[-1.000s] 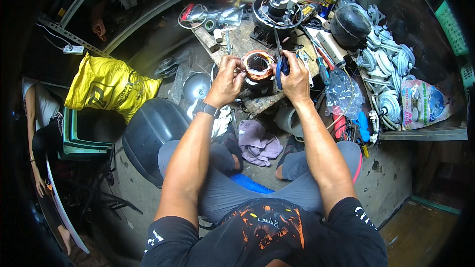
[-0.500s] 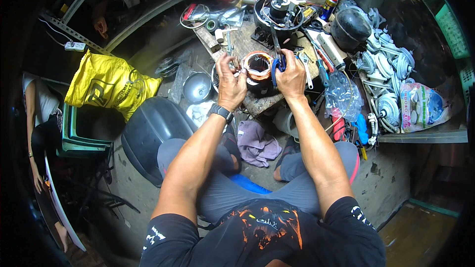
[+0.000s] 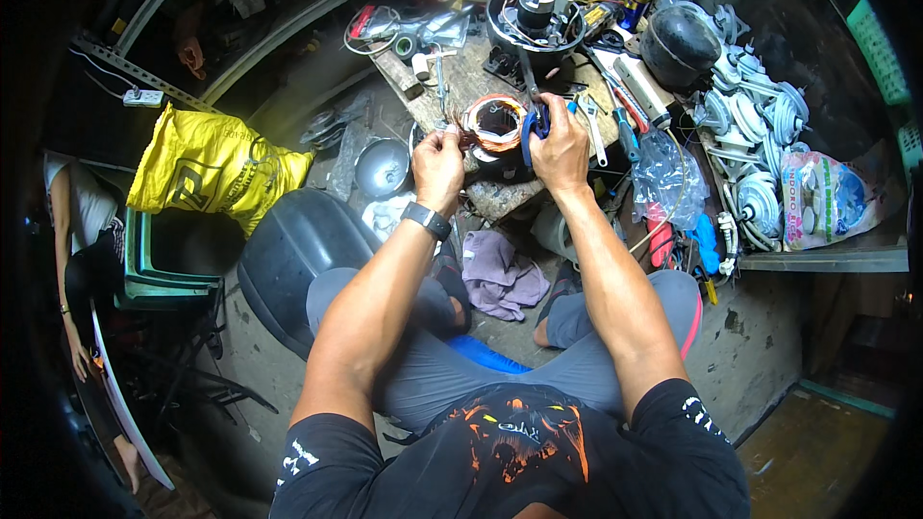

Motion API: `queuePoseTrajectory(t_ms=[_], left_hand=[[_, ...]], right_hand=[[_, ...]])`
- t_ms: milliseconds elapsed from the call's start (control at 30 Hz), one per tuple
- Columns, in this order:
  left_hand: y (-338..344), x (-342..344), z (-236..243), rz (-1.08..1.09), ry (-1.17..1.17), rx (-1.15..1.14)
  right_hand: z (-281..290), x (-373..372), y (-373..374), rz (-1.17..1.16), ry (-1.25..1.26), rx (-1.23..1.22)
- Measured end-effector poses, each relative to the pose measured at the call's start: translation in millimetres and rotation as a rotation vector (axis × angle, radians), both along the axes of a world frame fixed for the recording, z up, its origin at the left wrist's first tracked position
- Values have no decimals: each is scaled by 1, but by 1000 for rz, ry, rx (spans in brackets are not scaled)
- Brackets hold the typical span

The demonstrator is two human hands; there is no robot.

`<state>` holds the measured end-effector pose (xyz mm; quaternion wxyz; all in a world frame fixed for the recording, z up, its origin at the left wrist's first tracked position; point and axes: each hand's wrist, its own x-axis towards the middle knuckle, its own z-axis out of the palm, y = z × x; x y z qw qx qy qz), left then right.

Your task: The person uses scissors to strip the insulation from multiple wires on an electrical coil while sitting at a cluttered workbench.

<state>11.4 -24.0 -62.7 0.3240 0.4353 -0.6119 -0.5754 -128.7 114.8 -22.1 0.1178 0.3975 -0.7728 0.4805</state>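
Note:
A round motor stator [image 3: 498, 146] with orange copper windings round a dark bore stands at the front of the cluttered wooden board [image 3: 461, 77]. At its left side my left hand [image 3: 442, 161] pinches thin loose copper wires coming from the windings. My right hand [image 3: 561, 144] grips scissors [image 3: 536, 120] with blue handles just right of the stator, their long blades pointing away from me, toward a black pot-shaped housing [image 3: 534, 24] holding a motor part. An adjustable wrench [image 3: 594, 130] lies just right of my right hand, and a grey metal dome [image 3: 383, 168] is left of my left hand.
Pale plastic parts [image 3: 740, 120], a clear bag [image 3: 668, 178] and hand tools crowd the right. A yellow sack [image 3: 207, 163] rests left on a green stool [image 3: 163, 274], beside a black plastic case [image 3: 303, 255]. A purple cloth [image 3: 502, 279] lies below the board. Another person's arm [image 3: 62, 250] shows far left.
My left hand lifted its fingers half a second ago and now pinches the wires slightly lower and farther left. My right hand keeps the scissors, shifted slightly left.

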Motion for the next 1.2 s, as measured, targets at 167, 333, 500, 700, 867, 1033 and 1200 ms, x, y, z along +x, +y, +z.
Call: queuePoseTrajectory(t_ms=[167, 333, 500, 700, 867, 1033, 1200], left_hand=[[23, -2, 67, -68, -156, -1079], [21, -1, 54, -525, -430, -1211], [0, -2, 52, -630, -291, -1080], [-28, -7, 54, -844, -258, -939], [-20, -10, 51, -782, -344, -980], [-14, -10, 46, -683, -345, -991], [-14, -11, 53, -721, -312, -956]], right_hand=[[4, -13, 7, -18, -311, 56], [9, -5, 23, 2, -420, 46], [29, 29, 96, 277, -786, 270], [31, 65, 108, 466, -1307, 248], [33, 63, 98, 445, -1371, 217], [42, 61, 95, 405, -1520, 196], [51, 50, 93, 410, -1545, 233]])
